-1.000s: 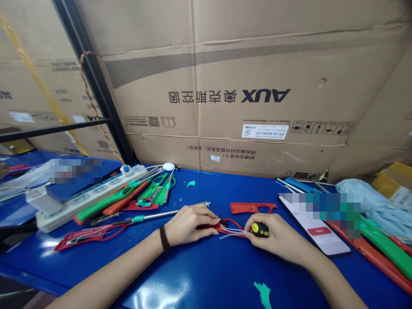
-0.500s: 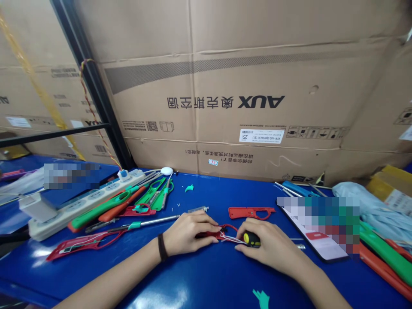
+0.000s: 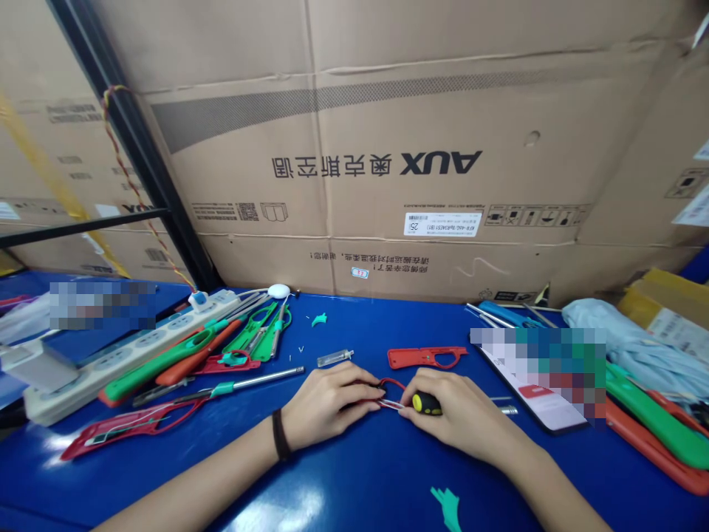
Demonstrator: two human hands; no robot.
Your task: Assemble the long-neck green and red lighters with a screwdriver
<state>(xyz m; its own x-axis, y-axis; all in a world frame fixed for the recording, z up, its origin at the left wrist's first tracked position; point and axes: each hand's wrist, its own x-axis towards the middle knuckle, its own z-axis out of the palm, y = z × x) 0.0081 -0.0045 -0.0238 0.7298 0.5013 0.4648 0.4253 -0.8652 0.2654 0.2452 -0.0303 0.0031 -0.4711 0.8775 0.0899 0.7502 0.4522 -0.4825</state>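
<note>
My left hand (image 3: 328, 403) lies curled over a red plastic handle piece (image 3: 391, 384) on the blue table (image 3: 360, 473), holding it down. My right hand (image 3: 459, 414) is closed around a small screwdriver with a yellow and black handle (image 3: 426, 403). Its tip points left at the red piece, between the two hands. A thin white wire or spring shows at the tip. Another red handle shell (image 3: 425, 357) lies just behind my hands, and a small clear tube (image 3: 334, 358) sits behind my left hand.
Green, orange and red handle parts and metal rods (image 3: 221, 347) lie at the left beside a white power strip (image 3: 111, 355). A phone (image 3: 532, 388) and more long green and red parts (image 3: 653, 428) lie at the right. Big cardboard boxes (image 3: 377, 162) wall the back.
My hands have drawn closer together over the red piece, the screwdriver moving left toward it. The view has shifted a little to the right.
</note>
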